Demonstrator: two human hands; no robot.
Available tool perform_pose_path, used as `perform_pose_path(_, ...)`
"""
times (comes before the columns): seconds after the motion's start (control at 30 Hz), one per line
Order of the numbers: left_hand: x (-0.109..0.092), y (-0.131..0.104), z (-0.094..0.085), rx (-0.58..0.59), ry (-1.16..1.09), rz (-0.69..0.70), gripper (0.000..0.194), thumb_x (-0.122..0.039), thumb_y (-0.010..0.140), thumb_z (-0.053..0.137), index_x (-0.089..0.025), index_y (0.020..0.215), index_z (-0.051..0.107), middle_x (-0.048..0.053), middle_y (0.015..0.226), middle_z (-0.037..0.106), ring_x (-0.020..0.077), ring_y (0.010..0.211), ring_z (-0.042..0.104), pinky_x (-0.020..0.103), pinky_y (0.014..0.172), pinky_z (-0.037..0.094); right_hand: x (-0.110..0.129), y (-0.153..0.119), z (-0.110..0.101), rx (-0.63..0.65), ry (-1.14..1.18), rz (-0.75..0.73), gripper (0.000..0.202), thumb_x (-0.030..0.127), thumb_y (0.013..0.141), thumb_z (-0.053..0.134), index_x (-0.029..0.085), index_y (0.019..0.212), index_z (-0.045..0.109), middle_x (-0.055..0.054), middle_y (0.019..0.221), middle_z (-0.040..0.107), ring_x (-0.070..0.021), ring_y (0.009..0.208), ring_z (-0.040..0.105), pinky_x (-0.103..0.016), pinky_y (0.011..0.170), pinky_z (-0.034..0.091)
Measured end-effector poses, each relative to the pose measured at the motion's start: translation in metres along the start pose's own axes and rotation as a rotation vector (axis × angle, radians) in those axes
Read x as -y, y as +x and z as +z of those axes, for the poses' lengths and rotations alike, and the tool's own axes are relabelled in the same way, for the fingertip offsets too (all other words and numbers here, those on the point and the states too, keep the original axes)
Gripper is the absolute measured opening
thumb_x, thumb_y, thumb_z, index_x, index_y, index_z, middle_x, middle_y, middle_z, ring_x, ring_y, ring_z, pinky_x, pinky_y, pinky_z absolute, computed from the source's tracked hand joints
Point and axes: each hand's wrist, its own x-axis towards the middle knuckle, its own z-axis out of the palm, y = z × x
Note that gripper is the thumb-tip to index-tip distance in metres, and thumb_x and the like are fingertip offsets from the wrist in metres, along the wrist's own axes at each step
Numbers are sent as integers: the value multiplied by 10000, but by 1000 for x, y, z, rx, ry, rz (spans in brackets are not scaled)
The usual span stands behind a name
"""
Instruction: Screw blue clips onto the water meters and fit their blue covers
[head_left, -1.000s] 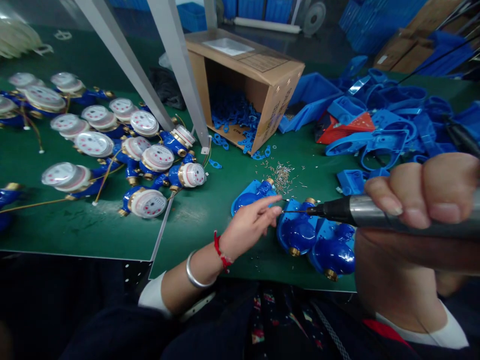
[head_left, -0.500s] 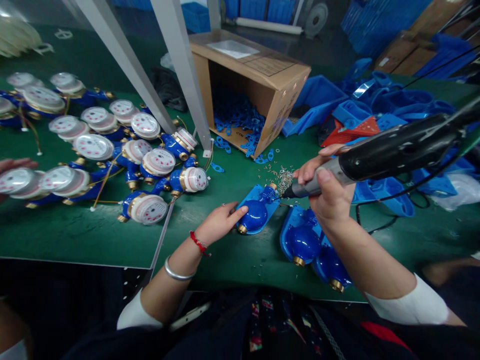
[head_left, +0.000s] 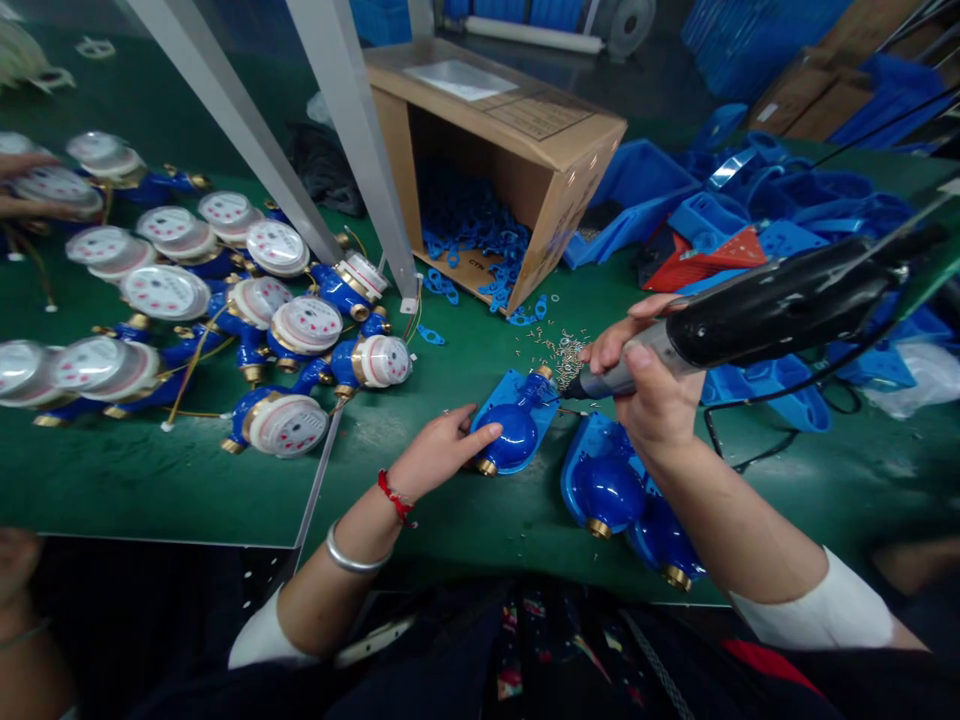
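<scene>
My left hand [head_left: 442,450] steadies a blue water meter [head_left: 516,436] on the green bench, thumb on its round body and fingers at its edge. The meter lies with its rounded blue side up on a light-blue plate. In my right hand [head_left: 654,395] is a black and grey electric screwdriver [head_left: 750,318], its nose slanting down to the plate beside the meter's upper brass end. The exact contact of the bit is too small to make out. Loose screws [head_left: 564,362] lie just behind the nose. Two similar blue meters [head_left: 611,487] sit under my right forearm.
Several meters with white dials [head_left: 306,325] crowd the left side, where another person's hand [head_left: 26,180] reaches in. A cardboard box [head_left: 517,110] of small blue parts stands behind a grey post [head_left: 352,130]. Blue plastic housings [head_left: 787,200] pile up at right; a black cable [head_left: 787,390] loops there.
The view has shifted slightly. Both my hands keep their grips, with the screwdriver nose at about the same spot. At left, the other person's hand has moved back to a farther meter.
</scene>
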Motion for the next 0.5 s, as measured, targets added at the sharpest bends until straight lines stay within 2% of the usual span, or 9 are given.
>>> perform_pose_path(0.17, 2, -1, 2, -37, 27, 38, 616, -609, 863, 392, -122, 1214, 530, 71, 801, 666, 174, 684, 613, 271, 616, 459, 1, 0, -1, 14, 17, -28, 283, 327, 725, 663, 261, 967, 533, 61, 596, 547, -122, 508, 522, -327, 613, 537)
perform_pose_path(0.27, 0, -4, 3, -75, 121, 47, 631, -618, 864, 381, -119, 1220, 530, 93, 881, 665, 202, 782, 624, 310, 707, 482, 10, 1, 0, -13, 29, -49, 268, 340, 719, 667, 261, 943, 545, 63, 574, 533, -116, 494, 510, -305, 568, 516)
perform_pose_path(0.4, -17, -12, 0, -285, 314, 43, 663, -617, 847, 420, -110, 1269, 493, 146, 1070, 615, 251, 951, 596, 402, 868, 460, 36, 2, 6, -55, 106, -106, 233, 329, 717, 661, 257, 917, 568, 64, 551, 497, -105, 464, 476, -289, 527, 487)
perform_pose_path(0.5, -37, -16, -3, -408, 258, 167, 561, -512, 865, 486, -119, 1264, 498, 149, 1159, 570, 242, 1026, 563, 408, 930, 435, 62, 0, 13, -44, 139, -129, 208, 315, 694, 654, 258, 885, 594, 67, 526, 480, -100, 432, 441, -284, 485, 446)
